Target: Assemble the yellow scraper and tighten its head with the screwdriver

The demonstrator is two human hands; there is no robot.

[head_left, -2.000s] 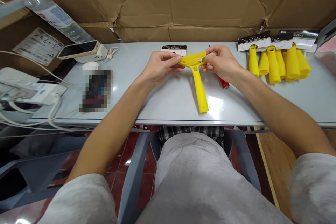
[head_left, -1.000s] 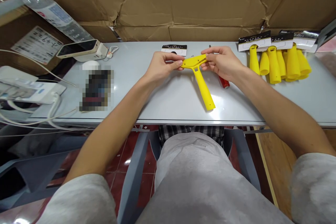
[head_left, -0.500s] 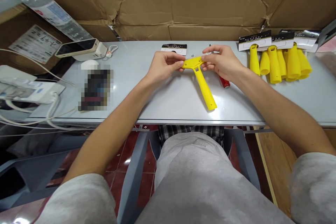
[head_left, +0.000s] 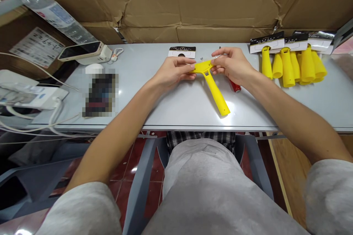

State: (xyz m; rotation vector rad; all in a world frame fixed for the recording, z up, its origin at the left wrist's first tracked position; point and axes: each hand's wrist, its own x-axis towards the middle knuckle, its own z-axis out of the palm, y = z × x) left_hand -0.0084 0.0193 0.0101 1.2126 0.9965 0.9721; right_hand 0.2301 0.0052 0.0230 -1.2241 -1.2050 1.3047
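"Left hand (head_left: pixel 178 71) first: what does my remote head view give us?"

"I see it grasping the left end of a yellow T-shaped tool (head_left: pixel 211 80), pinched between thumb and fingers."

"And the right hand (head_left: pixel 233 65)?"

"It pinches the right end of the same crosspiece (head_left: pixel 202 67); its fingertips hide the exact contact from me."

"Which hand is nearer, and how does the long axis run?"

"Neither, by my reading: the tool lies between both and touches both. Its handle (head_left: pixel 217 96) slants from the crosspiece toward the near right, the far end of that axis being between the hands. Whether the free end rests on the pale table (head_left: pixel 171 110) I cannot tell."

"Its appearance?"

"Bright yellow, seemingly plastic: a flat head, a squarish slot at the neck, a small hole near the handle's blunt end."
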